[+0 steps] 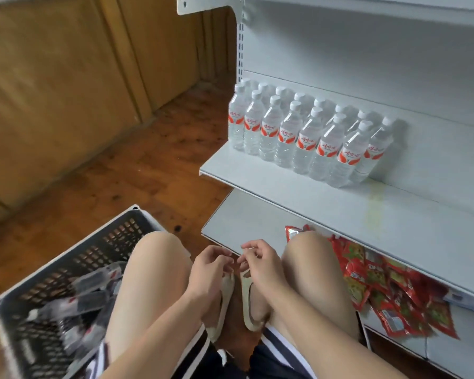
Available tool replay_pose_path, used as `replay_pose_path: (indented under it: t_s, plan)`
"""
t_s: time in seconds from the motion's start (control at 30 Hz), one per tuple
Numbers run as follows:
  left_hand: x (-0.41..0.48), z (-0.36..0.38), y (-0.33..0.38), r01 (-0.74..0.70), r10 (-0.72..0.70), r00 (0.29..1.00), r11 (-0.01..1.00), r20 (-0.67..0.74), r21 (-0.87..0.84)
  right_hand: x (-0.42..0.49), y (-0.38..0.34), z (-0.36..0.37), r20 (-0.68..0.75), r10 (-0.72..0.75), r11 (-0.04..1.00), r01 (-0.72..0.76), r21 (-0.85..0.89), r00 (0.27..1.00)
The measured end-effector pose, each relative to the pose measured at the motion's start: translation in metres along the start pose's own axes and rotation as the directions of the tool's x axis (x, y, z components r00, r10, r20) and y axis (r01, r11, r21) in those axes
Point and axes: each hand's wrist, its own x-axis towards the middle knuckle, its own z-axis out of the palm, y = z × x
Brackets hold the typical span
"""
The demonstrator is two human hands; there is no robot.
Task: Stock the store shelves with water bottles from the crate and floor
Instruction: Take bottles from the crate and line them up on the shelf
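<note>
Low in the middle of the frame, a squatting person's left hand [208, 265] and right hand [257, 262] hang between bare knees. The fingers of both are loosely curled and hold nothing, and the fingertips nearly meet. At the lower left, just beside the left knee, stands a grey lattice crate [99, 242] with water bottles [91, 285] lying on their sides in it, blurred. No bottle shows on the wooden floor [148, 160].

At the centre right, a white shelf [298, 192] carries stocked bottles [307, 132] standing upright in two close rows, red labels facing out. Bare shelf lies to the right of them. Beneath it, a lower shelf [238, 222] holds a heap of red snack packets [381, 283].

The step in hand looks like fetching the next bottle. The left hand is nearer the crate. It would do best to grip one bottle round its body rather than its cap. The bottle should then be turned cap up before it reaches the shelf. It should be set down flat at the right end of the rows, touching its neighbour, label outward. A gentle placing matters, since a knock could topple the close-packed row.
</note>
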Motion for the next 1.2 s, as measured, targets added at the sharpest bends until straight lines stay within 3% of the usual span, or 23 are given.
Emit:
replay_pose_path:
  t_s: [0.13,0.23,0.37,0.5,0.67,0.83,1.0,1.2]
  plan:
    - [-0.014,-0.032,-0.009,-0.021,0.024,0.999,0.992,-0.021,0.128,-0.005,-0.014,0.024,0.151,-0.082,0.995,0.089,-0.042,0.985]
    - [-0.028,-0.063,-0.017,-0.009,0.034,0.993,0.977,-0.114,0.212,-0.011,-0.026,0.049,0.281,-0.126,0.982,0.16,-0.101,0.952]
    - [-0.052,-0.103,-0.028,0.023,0.025,0.962,0.985,-0.273,0.168,-0.022,-0.039,0.082,0.463,-0.108,0.961,0.212,-0.178,0.88]
    - [-0.084,-0.134,-0.054,0.087,-0.03,0.916,0.988,-0.401,0.125,-0.037,-0.046,0.113,0.557,-0.113,0.941,0.269,-0.207,0.823]
    - [-0.117,-0.165,-0.092,0.13,-0.149,0.825,0.989,-0.545,-0.075,-0.053,-0.042,0.129,0.687,-0.107,0.898,0.366,-0.243,0.719]
    - [-0.122,-0.18,-0.116,0.131,-0.22,0.784,0.973,-0.581,-0.192,-0.035,-0.039,0.15,0.707,-0.017,0.898,0.321,-0.3,0.707]
    - [-0.117,-0.197,-0.152,0.219,-0.33,0.74,0.942,-0.586,-0.255,-0.017,-0.038,0.184,0.739,0.041,0.897,0.301,-0.323,0.672]
    - [-0.081,-0.228,-0.171,0.3,-0.403,0.719,0.915,-0.566,-0.271,0.024,-0.024,0.24,0.713,0.159,0.88,0.229,-0.416,0.683]
